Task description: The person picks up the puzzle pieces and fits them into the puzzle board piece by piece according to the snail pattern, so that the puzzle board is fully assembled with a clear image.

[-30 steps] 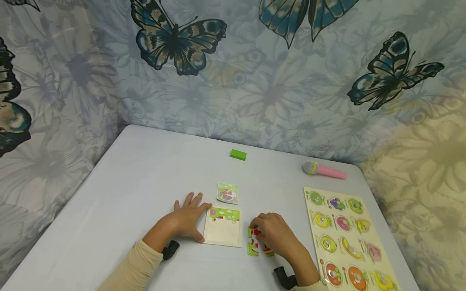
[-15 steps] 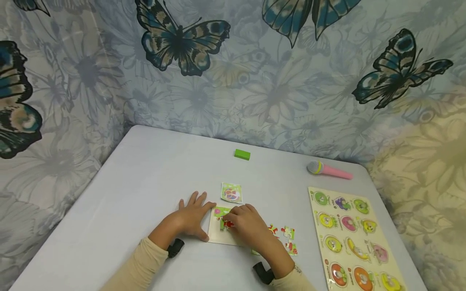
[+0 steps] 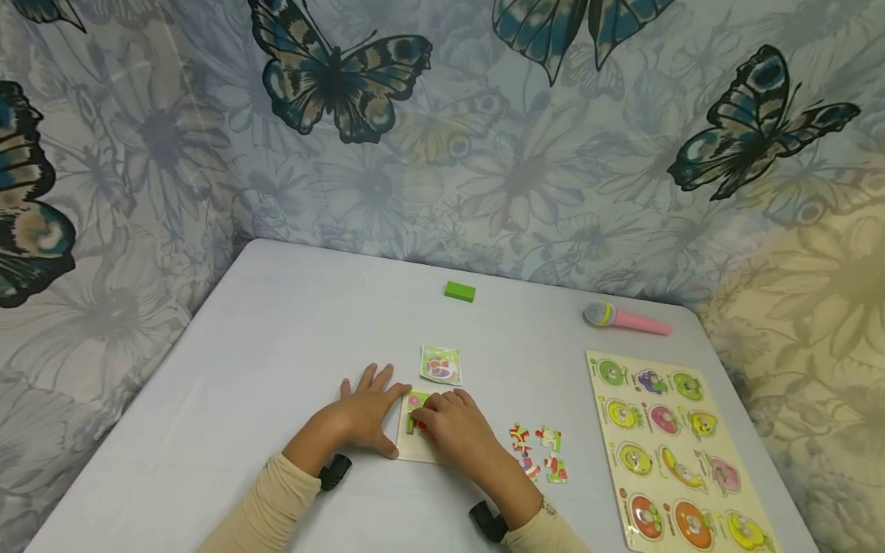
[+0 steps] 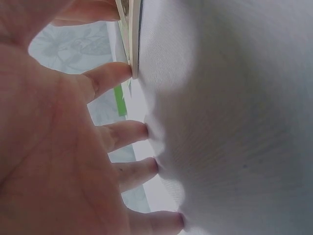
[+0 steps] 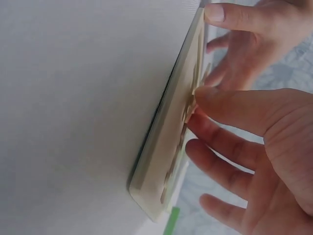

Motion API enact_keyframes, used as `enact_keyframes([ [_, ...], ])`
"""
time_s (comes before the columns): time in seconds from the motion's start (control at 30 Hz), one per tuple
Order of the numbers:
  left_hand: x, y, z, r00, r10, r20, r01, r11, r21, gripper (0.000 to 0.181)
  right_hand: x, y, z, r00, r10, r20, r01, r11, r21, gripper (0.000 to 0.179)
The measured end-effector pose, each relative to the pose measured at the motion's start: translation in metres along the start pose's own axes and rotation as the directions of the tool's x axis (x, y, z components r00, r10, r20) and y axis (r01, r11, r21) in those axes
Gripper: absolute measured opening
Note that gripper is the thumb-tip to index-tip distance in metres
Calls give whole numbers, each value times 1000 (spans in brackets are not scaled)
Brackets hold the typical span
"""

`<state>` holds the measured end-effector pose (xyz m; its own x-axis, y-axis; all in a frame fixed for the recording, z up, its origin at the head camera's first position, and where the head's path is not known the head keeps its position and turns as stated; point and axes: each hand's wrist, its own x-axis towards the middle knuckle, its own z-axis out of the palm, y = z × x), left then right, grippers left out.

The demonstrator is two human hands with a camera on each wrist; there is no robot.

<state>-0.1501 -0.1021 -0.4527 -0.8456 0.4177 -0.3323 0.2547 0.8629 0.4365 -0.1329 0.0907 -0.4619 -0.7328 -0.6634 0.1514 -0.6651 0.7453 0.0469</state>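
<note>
A pale wooden puzzle tray (image 3: pixel 418 455) lies flat, with green puzzle pieces along its far side. My left hand (image 3: pixel 366 418) is spread at its left edge; in the left wrist view the index fingertip touches the tray's side (image 4: pixel 134 44) and the other fingertips rest on the table. Over the tray, my right hand (image 3: pixel 456 430) pinches a green-and-red puzzle piece (image 3: pixel 412 424) between thumb and index finger, close below the placed row. In the right wrist view the piece (image 5: pixel 190 110) is right at the tray's surface. The right hand covers much of the tray.
Several loose puzzle pieces (image 3: pixel 555 468) lie right of the tray. A small picture card (image 3: pixel 440 365) sits just beyond it. Farther back are a green block (image 3: pixel 459 292) and a pink toy microphone (image 3: pixel 639 322). A fruit puzzle board (image 3: pixel 677 453) lies at the right.
My right hand has moved left from the loose pieces to the tray, bringing a puzzle piece, then shifted slightly farther left. The left hand has stayed at the tray's edge.
</note>
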Motion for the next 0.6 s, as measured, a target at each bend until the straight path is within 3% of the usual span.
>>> enact_keyframes([
  [0.4, 1, 3, 1, 1000, 17, 2, -17, 1000, -1, 95, -1, -4, 1, 1000, 25, -11, -26, 995, -101, 19],
  [0.6, 1, 1, 2, 1000, 21, -6, -21, 1000, -5, 95, 0, -4, 0, 999, 29, 32, -26, 996, -83, 20],
])
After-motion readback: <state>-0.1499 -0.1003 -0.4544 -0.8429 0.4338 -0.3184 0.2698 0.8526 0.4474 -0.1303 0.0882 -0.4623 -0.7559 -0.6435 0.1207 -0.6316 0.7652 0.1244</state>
